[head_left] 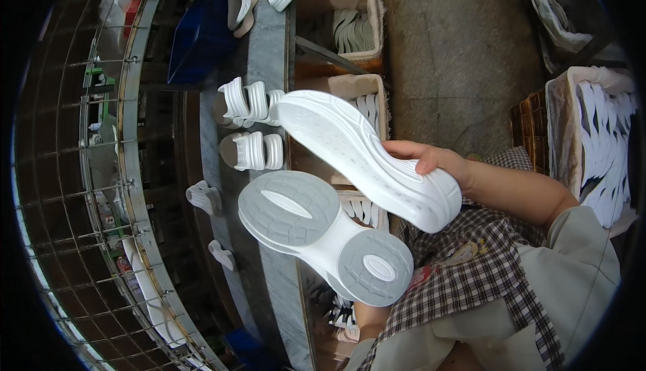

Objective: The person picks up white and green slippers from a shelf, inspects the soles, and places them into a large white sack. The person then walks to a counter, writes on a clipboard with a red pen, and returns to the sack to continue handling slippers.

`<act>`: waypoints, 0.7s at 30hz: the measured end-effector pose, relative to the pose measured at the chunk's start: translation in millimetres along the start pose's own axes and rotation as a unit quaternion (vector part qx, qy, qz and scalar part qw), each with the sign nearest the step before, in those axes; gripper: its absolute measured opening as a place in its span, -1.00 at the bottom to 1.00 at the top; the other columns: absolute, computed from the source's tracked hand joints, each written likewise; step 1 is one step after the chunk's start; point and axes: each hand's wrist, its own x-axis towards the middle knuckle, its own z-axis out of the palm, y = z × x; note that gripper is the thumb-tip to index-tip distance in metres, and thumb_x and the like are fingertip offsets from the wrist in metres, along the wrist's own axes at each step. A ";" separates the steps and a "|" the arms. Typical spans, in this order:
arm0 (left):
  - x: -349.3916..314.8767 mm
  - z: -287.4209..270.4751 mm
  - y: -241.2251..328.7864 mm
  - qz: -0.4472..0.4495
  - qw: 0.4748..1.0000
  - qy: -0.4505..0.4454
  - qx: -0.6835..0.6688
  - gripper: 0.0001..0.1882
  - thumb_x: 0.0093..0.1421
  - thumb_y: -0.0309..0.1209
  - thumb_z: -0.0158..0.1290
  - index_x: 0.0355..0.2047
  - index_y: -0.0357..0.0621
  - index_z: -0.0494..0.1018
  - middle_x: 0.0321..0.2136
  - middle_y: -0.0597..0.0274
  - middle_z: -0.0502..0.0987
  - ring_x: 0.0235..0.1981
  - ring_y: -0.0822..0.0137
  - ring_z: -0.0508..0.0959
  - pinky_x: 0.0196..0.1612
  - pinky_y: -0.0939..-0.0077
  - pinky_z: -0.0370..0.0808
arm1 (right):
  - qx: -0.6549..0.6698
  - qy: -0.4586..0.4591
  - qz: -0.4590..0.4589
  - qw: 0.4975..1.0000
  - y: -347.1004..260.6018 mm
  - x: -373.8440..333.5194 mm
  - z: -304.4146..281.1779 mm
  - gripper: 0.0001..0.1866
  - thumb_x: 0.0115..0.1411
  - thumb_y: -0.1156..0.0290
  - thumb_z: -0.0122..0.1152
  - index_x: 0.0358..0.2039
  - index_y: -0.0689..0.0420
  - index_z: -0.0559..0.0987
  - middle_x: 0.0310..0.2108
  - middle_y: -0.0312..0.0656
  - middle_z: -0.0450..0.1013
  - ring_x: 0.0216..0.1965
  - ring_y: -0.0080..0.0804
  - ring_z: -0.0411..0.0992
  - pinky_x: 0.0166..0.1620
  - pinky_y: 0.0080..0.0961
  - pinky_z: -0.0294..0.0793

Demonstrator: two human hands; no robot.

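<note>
My right hand (pixel 437 160) is closed around the heel of a white shoe sole (pixel 363 147), thumb on the near sidewall. Its smooth, dimpled inner face is turned toward me. Below it, a second shoe sole (pixel 323 226) is held up with its tread showing: grey cracked-pattern pads at both ends and a white ribbed waist. Another white edge shows behind this one. My left forearm (pixel 370 318) runs up behind the lower sole, which hides the hand and fingers holding it. The two soles are close together, tilted, above the edge of a grey bench (pixel 266 263).
Several white soles (pixel 249 102) stand stacked on the bench, with loose ones (pixel 204 197) at its far edge. A wire mesh guard (pixel 108 169) rises at left beside a blue bin (pixel 202 31). Cloth-lined baskets (pixel 367 24) sit under the bench; another basket (pixel 565 122) holds white pieces.
</note>
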 end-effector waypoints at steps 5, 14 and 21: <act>-3.0 -0.5 -5.1 -0.007 0.998 -0.044 -0.047 -0.20 0.21 -0.24 0.00 0.29 -0.26 -0.19 0.12 -0.20 0.23 0.03 0.11 0.38 -0.10 0.14 0.55 | -0.033 0.021 -0.002 0.999 20.9 -4.7 -6.7 -0.01 -0.20 0.34 0.16 0.28 0.29 -0.01 0.17 0.03 0.18 0.14 -0.25 0.26 0.17 -0.46 0.28; -19.3 6.7 -10.5 0.030 0.982 -0.117 -0.144 -0.19 0.21 -0.24 0.00 0.29 -0.26 -0.21 0.12 -0.21 0.22 0.03 0.11 0.38 -0.12 0.13 0.56 | 0.280 -0.100 -0.002 0.955 39.9 -5.6 -45.1 -0.13 -0.11 0.42 -0.01 0.28 0.22 -0.03 0.11 0.19 0.22 0.01 0.00 0.39 0.03 -0.08 0.47; -21.5 15.1 -2.5 0.024 0.988 -0.089 -0.121 -0.09 0.12 -0.16 0.10 0.29 -0.23 -0.19 0.03 -0.15 0.28 -0.08 0.16 0.39 -0.17 0.13 0.57 | 0.249 -0.047 0.003 0.967 35.1 -17.0 -50.8 -0.13 -0.13 0.41 0.00 0.26 0.24 0.01 0.10 0.15 0.24 0.01 -0.06 0.41 0.06 -0.18 0.47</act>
